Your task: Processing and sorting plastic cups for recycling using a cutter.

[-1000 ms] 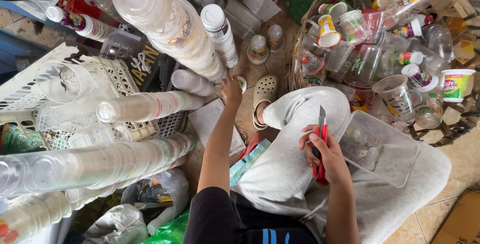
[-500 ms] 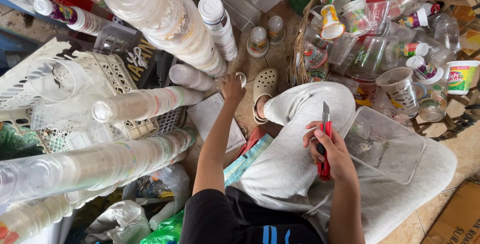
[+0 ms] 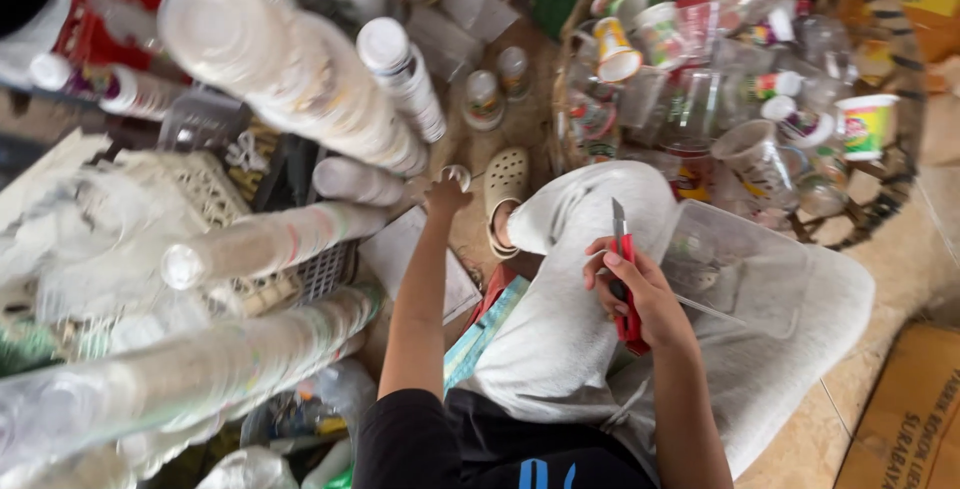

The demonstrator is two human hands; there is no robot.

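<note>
Cutter (image 3: 625,279), red, blade pointing far, gripped in right hand (image 3: 640,294) over lap. Left hand (image 3: 445,192) stretched far-left, fingers closed round small clear cup (image 3: 456,178) beside stacked cups (image 3: 350,181).

Your single head camera looks steeply down over your lap from close above, facing forward across your knees toward the cup stacks (image 3: 300,89) and wicker basket (image 3: 905,79) beyond.
</note>
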